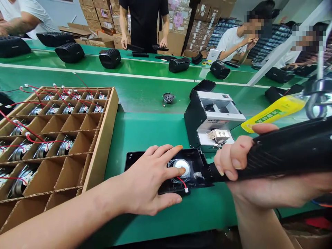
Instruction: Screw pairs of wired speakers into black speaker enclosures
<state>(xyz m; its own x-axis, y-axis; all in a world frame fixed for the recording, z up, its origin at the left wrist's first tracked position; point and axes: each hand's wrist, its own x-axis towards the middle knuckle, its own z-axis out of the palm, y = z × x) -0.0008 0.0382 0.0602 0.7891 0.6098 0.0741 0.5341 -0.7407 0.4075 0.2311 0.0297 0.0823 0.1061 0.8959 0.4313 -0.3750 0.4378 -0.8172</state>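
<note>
The speaker [185,164] looks round, silvery (with red wires [182,180]).

- Free: bare green tabletop [153,129], btwn tray & machine, beyond blk plastic housing [132,157]; also nr strip, front of housing.
- Obst., L: tall-walled brown cardboard tray [102,141], red wires looping above.
- Obst., R far: blk/grey boxy metal machine [204,121]; yellow plastic pouch [275,112] just beside.
- Obst., R nr: long blk cylindrical tool [287,148] in right hand [236,159].
- Obst., ctr far: small round blk speaker [168,98], room around.
</note>
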